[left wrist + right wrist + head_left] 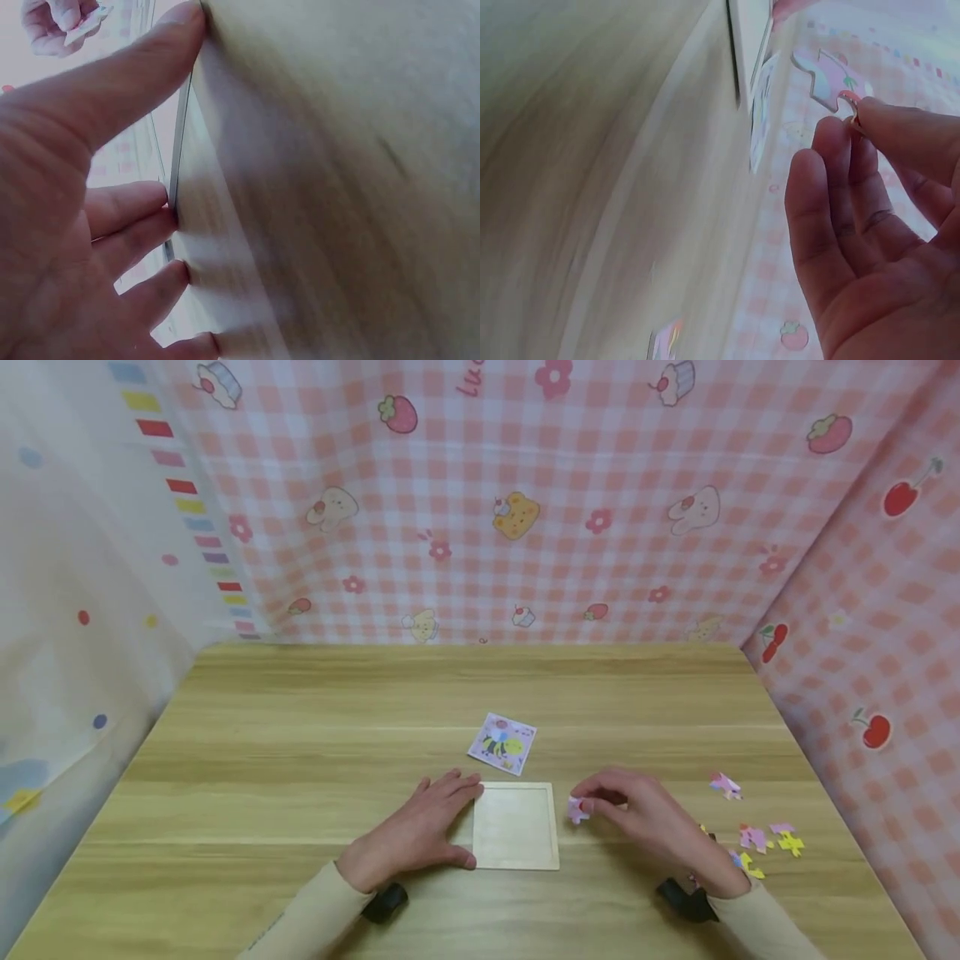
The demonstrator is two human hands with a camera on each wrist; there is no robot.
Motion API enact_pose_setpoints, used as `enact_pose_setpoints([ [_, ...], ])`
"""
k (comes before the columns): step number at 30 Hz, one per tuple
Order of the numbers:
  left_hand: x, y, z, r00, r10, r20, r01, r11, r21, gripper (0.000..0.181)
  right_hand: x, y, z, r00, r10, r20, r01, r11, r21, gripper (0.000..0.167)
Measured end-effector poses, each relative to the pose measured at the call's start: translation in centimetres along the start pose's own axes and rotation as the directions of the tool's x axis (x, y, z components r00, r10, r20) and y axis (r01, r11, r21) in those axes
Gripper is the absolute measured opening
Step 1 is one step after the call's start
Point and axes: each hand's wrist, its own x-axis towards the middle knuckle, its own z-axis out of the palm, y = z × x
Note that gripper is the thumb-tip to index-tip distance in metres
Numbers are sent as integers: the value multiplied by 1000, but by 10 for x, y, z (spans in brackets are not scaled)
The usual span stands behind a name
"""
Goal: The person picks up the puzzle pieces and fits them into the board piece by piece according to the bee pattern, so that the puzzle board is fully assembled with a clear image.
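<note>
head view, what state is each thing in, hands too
Left hand: touching the left edge of the tray
Right hand: pinching a puzzle piece
That puzzle piece: raised off the table, outside the tray
Tray: flat, no pieces in it
Picture card: picture side up
Loose pieces: scattered on the table

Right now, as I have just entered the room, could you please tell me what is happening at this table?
A person is handling a puzzle at a wooden table. The right-hand grip pinches one puzzle piece, just right of a shallow wooden tray. The left-hand grip touches the tray's left edge. A bee picture card lies beyond the tray, and other loose pieces lie to the right.
</note>
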Motion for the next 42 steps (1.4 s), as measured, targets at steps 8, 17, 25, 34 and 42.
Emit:
enact_pose_setpoints([
  [8, 0, 1, 0, 1000, 0, -18, 1, 1000, 28, 90, 22, -9, 21, 997, 79, 9, -80, 996, 46, 9],
  [17, 0, -1, 1, 1000, -17, 0, 17, 1000, 19, 88, 47, -17, 43, 996, 92, 17, -92, 995, 38, 12],
  [25, -1, -1, 0, 1000, -19, 1, 19, 1000, -1, 90, 62, -20, 52, 997, 64, 37, -66, 997, 31, 13],
  [34, 0, 0, 3, 1000, -28, -2, 28, 999, 16, 90, 74, -19, 63, 991, 105, 85, -106, 994, 9, 10],
  [42, 0, 0, 3, 999, -41, -1, 41, 998, 48, 90, 82, -18, 72, 989, 99, 110, -97, 995, -24, 11],
])
